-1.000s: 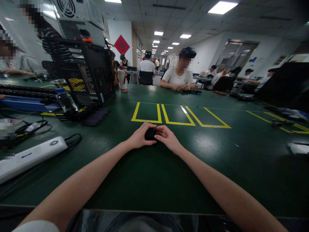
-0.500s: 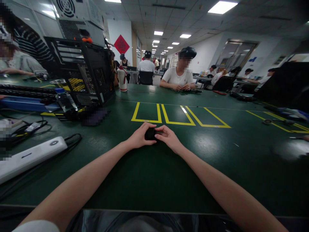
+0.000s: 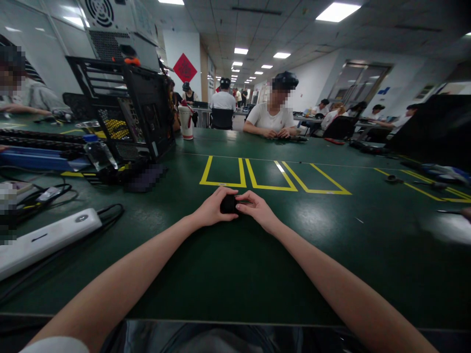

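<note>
My left hand [image 3: 212, 208] and my right hand [image 3: 255, 210] meet over the green table [image 3: 221, 264], just below the yellow taped rectangles [image 3: 270, 176]. Between them sits a small black object [image 3: 228, 204]. The left hand's fingers curl over its top and left side. On its right side, the right hand pinches it with thumb and fingertips. What the object is I cannot make out. Both forearms stretch from the near table edge.
An open black computer case [image 3: 128, 115] stands at the left, with a white power strip [image 3: 44, 238] and cables near the front left. A white bottle [image 3: 187, 122] stands behind. A person in white [image 3: 274, 117] sits across the table. Small parts [image 3: 393, 179] lie at right.
My hands and the black object have not moved. At the far right edge, small things on the table have shifted and a person's hand has come into view.
</note>
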The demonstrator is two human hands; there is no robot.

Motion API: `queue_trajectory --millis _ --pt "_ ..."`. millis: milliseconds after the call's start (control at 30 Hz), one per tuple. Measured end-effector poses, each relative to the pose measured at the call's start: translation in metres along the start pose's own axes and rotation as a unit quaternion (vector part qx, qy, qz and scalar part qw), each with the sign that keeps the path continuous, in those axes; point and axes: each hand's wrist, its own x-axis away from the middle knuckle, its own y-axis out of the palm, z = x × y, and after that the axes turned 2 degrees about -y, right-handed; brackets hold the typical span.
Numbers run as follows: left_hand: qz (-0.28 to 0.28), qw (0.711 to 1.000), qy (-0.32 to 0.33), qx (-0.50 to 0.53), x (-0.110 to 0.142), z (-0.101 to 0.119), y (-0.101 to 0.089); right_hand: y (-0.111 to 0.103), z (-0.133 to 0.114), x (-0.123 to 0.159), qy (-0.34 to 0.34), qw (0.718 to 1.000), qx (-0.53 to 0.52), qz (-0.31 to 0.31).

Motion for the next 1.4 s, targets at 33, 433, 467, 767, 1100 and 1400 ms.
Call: queue_trajectory --millis 33,433,467,767,1100,1400 --pt "0.002 1.000 0.002 0.000 -0.0001 -0.0001 0.0002 0.0002 0.0014 -0.0007 -0.004 1.000 0.003 0.003" --pt "0.003 1.000 0.003 0.005 0.0005 0.0004 0.0001 -0.0017 0.0019 -0.0003 0.022 1.000 -0.007 -0.012" --pt "0.002 1.000 0.003 0.005 0.0004 0.0003 0.0001 -0.0010 0.0015 -0.0001 0.018 1.000 -0.006 -0.007" --pt "-0.001 1.000 0.005 0.004 0.0004 0.0014 -0.0006 -0.0004 0.0027 -0.0021 0.021 0.999 0.024 0.011" --pt "0.005 1.000 0.006 0.001 0.0004 -0.0030 0.0016 0.0015 0.0052 -0.0029 0.001 1.000 0.005 0.024" --pt "0.003 1.000 0.002 0.011 -0.0002 0.0005 0.0004 -0.0013 0.0022 -0.0012 0.021 1.000 0.003 0.000"
